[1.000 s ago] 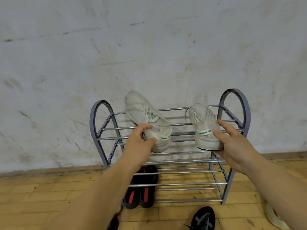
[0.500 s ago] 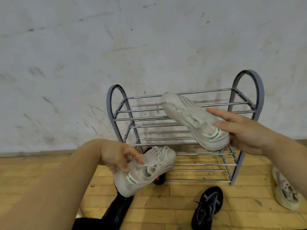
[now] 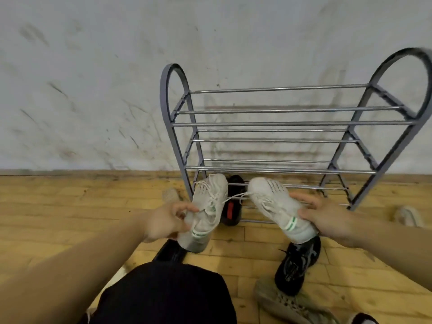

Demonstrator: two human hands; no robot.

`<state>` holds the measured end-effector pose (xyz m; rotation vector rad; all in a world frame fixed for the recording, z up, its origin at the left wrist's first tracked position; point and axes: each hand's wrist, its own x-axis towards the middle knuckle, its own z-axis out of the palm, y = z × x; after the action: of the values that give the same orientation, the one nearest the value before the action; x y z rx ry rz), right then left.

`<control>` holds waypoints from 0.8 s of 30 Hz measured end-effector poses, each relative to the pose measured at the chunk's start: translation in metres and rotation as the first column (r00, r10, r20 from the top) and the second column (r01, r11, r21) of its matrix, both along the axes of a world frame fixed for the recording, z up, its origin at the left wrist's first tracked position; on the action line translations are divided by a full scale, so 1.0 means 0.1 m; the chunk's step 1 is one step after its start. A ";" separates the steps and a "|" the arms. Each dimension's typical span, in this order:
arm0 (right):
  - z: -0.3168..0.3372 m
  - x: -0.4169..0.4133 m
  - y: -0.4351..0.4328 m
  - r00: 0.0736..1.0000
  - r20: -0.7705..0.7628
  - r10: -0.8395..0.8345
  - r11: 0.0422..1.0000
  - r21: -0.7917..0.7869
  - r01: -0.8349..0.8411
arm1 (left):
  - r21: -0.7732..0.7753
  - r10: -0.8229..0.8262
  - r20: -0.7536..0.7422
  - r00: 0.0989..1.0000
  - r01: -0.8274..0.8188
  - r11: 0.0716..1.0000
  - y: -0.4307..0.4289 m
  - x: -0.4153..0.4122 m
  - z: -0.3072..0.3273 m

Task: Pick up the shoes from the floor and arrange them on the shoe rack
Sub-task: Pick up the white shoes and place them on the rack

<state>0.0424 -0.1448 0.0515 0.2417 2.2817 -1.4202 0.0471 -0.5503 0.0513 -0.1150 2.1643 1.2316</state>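
A grey metal shoe rack (image 3: 287, 123) stands against the wall, its upper shelves bare. My left hand (image 3: 167, 222) grips the heel end of a white knit sneaker (image 3: 207, 206) with a green stripe, toe pointing at the rack's bottom left. My right hand (image 3: 327, 218) holds the matching white sneaker (image 3: 277, 203) by its heel side, low in front of the bottom shelf. A black shoe with a red mark (image 3: 232, 202) sits on the bottom shelf between the two white ones.
On the wooden floor lie a black sneaker (image 3: 297, 265), a tan mesh shoe (image 3: 285, 302) at the lower right, a pale shoe (image 3: 408, 215) right of the rack and another pale shoe (image 3: 171, 195) left of it. A black shoe (image 3: 169, 251) shows under my left wrist. My dark trouser leg (image 3: 163, 295) fills the bottom centre.
Both white sneakers have come off the rack's top shelf and down to floor level in front of the bottom shelf. The view has tilted down and swung left.
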 end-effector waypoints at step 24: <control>-1.56 -1.36 -0.90 0.921 -0.343 0.184 0.960 0.265 -0.094 | -0.539 -0.361 -0.641 0.677 -0.064 0.840 0.57 -1.36 -1.62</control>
<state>-0.0935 -0.2350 -0.1045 -0.1256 2.7167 -1.1875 -0.0894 -0.4934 -0.1103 0.4103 3.0968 0.5638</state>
